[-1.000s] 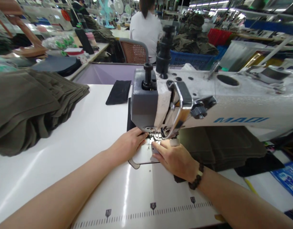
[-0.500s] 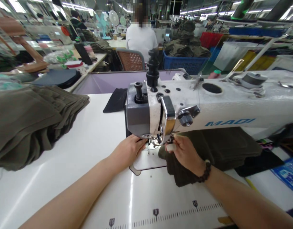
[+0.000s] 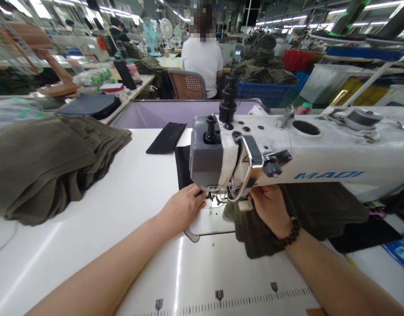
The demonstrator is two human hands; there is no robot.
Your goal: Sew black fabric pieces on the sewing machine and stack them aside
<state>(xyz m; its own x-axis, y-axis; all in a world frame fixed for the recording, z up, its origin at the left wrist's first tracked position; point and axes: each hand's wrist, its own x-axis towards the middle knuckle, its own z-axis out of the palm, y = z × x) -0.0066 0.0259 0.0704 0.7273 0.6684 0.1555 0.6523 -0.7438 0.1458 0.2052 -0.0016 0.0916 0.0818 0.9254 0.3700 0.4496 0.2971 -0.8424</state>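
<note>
A: Readable text, head view?
B: Blue lettering "MAQI" on the front of the white sewing machine point(image 3: 320, 149) arm.
A: Any numbers?
B: Printed ruler scale point(image 3: 221, 300) along the near edge of the counter point(image 3: 123, 197): markers "10", "0", and a third, probably "10", partly legible.

Right hand shifts from needle plate to fabric

The right hand point(image 3: 271, 206), which pressed the needle plate point(image 3: 211, 219) a second ago, has moved right under the sewing machine point(image 3: 287, 149) and now rests on the olive fabric point(image 3: 254, 232), which has come nearer the needle.
</note>
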